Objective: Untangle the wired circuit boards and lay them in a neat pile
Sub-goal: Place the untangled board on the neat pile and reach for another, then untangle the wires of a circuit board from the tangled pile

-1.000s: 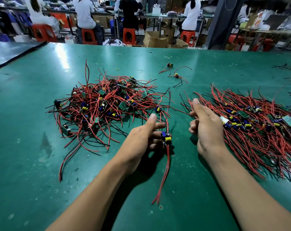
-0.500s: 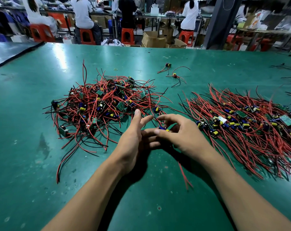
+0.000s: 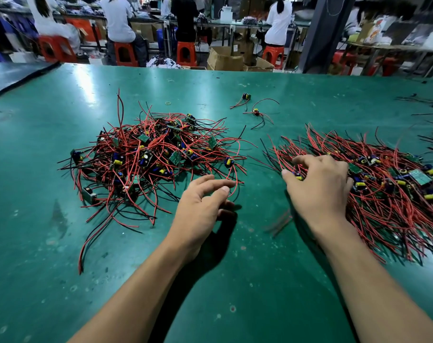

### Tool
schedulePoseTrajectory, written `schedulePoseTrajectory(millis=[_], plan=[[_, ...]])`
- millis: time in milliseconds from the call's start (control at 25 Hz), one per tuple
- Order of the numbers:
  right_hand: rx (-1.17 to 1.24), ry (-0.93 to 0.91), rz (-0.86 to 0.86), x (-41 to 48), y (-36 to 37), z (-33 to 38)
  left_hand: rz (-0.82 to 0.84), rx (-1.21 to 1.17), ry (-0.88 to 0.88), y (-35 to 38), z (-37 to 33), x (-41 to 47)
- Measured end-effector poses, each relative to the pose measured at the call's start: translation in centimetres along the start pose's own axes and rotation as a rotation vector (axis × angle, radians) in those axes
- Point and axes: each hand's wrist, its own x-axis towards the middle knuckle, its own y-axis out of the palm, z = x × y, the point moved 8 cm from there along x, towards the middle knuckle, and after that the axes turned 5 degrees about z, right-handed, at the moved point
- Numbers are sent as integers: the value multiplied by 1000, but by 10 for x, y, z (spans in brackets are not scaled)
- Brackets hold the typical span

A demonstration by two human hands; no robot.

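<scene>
Green bench [image 3: 260, 280]: R hand [image 3: 319, 191] pinches wired board [image 3: 297, 176] at neat pile [image 3: 396, 194], L hand [image 3: 200, 206] slack, empty; trailing leads [image 3: 278, 222] could muss it.

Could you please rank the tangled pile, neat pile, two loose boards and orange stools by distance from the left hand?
1. Tangled pile, just ahead of the left hand.
2. Neat pile, to its right.
3. Loose boards, farther up the table.
4. Orange stools, beyond the table.
</scene>
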Motion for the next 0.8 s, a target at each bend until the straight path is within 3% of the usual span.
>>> schedulePoseTrajectory(millis=[80, 200, 280, 440, 600, 720, 800], plan=[[115, -168, 3, -3, 0, 21, 41, 10, -58, 2, 5, 1], [450, -326, 332, -17, 25, 51, 112, 4, -128, 7, 9, 1], [353, -333, 493, -28, 44, 57, 125, 28, -120, 8, 7, -1], [8, -143, 387, -15, 37, 25, 128, 33, -104, 6, 7, 0], [5, 44, 278, -6, 17, 2, 146, 124, -30, 7, 3, 0], [6, 33, 262, -8, 16, 7, 163, 212, 22, 9, -1, -2], [108, -69, 310, -11, 22, 21, 175, 192, 33, 8, -3, -3]])
